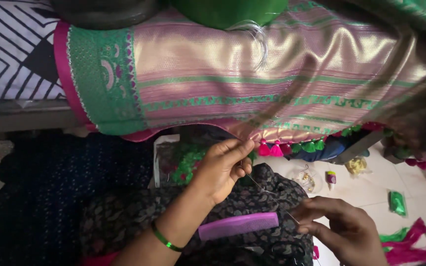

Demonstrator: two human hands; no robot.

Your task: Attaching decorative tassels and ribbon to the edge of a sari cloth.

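Nearest, the right hand (pixel 343 229) pinches the low end of a thread (pixel 272 197); the left hand (pixel 223 165) pinches its upper end at the sari (pixel 272 83) hem, so the thread runs taut between both grips. A purple comb (pixel 237 225) rests on the lap, within reach. Beyond, pink and green tassels (pixel 292 147) hang along the hem. On the floor (pixel 371 187) lie a small glue bottle (pixel 331 179) and a green packet (pixel 397 203).

One head-worn camera looks steeply down from close above the lap, facing the draped cloth (pixel 272 79) ahead
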